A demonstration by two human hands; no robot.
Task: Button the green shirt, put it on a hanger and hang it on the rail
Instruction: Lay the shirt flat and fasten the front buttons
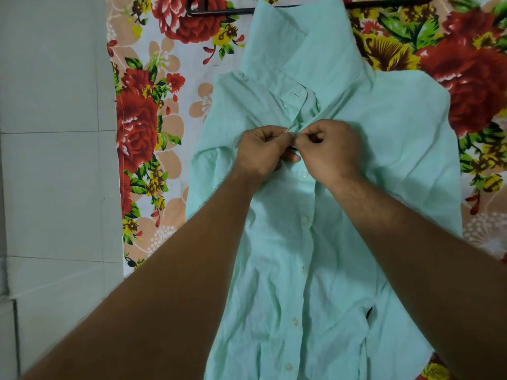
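The mint green shirt point(343, 220) lies flat on the bed, front up, collar toward the far side. Several white buttons run down its closed placket below my hands. My left hand point(263, 152) pinches the left placket edge near the chest. Touching it, my right hand point(329, 146) pinches the facing edge at the same spot. The button between my fingers is hidden. Above my hands the neck opening stays parted. A black hanger point(219, 10) rests beyond the collar, partly covered by it.
A bright floral bedsheet point(153, 127) covers the bed under the shirt. Grey floor tiles point(55, 160) fill the left side beyond the bed edge. No rail is in view.
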